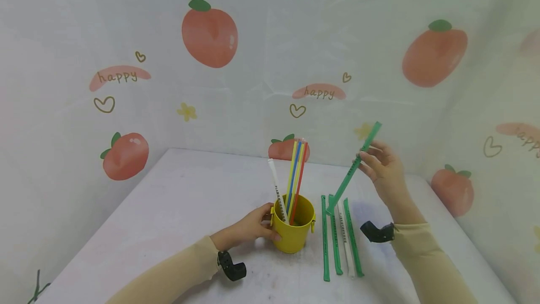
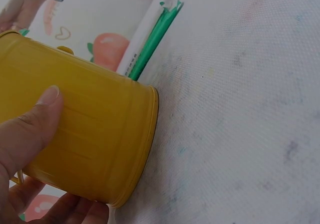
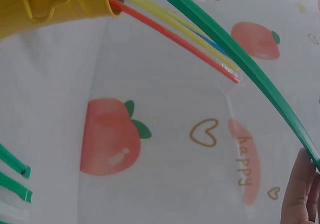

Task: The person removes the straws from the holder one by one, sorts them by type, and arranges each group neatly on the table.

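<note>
A small yellow bucket (image 1: 291, 238) stands upright on the table. My left hand (image 1: 252, 226) grips its left side, and the left wrist view shows the thumb (image 2: 37, 121) laid along the wall with fingers around the far side. Inside lean a white wrapped straw (image 1: 276, 189) and a bundle of yellow, blue and red straws (image 1: 297, 168). To the right of the bucket, my right hand (image 1: 386, 168) pinches a green wrapped straw (image 1: 353, 169) near its upper part. That straw slants down to the left, its lower end over the straws on the table.
Several wrapped straws lie side by side right of the bucket, among them a green one (image 1: 325, 248) and a white one (image 1: 346, 243). Behind the table (image 1: 202, 191) hangs a white cloth (image 1: 270, 60) printed with fruit. Each wrist carries a black camera (image 1: 232, 266).
</note>
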Motion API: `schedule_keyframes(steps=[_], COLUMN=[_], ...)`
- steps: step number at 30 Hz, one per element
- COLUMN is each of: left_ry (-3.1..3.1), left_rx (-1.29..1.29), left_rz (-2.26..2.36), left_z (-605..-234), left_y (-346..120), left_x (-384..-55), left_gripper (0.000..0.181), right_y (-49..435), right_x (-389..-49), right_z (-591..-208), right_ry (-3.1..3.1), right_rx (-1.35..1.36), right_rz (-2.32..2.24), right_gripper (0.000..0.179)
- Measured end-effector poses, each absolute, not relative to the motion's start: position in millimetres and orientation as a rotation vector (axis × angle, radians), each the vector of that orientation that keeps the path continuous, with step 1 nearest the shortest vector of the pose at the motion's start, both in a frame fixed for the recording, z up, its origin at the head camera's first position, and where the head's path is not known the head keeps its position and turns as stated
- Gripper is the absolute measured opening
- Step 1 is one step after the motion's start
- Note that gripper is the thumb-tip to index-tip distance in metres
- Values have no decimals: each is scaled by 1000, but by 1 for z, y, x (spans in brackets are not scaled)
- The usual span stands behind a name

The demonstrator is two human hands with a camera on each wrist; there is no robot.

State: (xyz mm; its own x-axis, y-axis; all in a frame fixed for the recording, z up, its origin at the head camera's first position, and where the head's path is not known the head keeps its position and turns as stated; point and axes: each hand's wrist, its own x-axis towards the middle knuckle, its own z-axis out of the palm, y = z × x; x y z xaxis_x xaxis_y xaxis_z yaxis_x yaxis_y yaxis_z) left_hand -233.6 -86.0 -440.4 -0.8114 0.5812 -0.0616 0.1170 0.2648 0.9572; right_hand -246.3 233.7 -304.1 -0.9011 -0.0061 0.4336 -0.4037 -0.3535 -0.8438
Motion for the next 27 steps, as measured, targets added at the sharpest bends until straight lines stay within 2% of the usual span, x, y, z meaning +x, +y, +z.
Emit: schedule_keyframes(steps=[13, 27], left_ry=[2137, 2135], left_rx=[621, 633], left_rz=[1563, 1566], left_z=[-440, -440], left_y=[-86, -86], left_x=[-233, -234], left_gripper=[72, 72], right_y=[260, 288], right_x=[-247, -255], right_z=[-319, -354], right_ry=[-1785, -2203], right_rx=[448, 273], right_rz=[2297, 2130], right_gripper=[26, 28])
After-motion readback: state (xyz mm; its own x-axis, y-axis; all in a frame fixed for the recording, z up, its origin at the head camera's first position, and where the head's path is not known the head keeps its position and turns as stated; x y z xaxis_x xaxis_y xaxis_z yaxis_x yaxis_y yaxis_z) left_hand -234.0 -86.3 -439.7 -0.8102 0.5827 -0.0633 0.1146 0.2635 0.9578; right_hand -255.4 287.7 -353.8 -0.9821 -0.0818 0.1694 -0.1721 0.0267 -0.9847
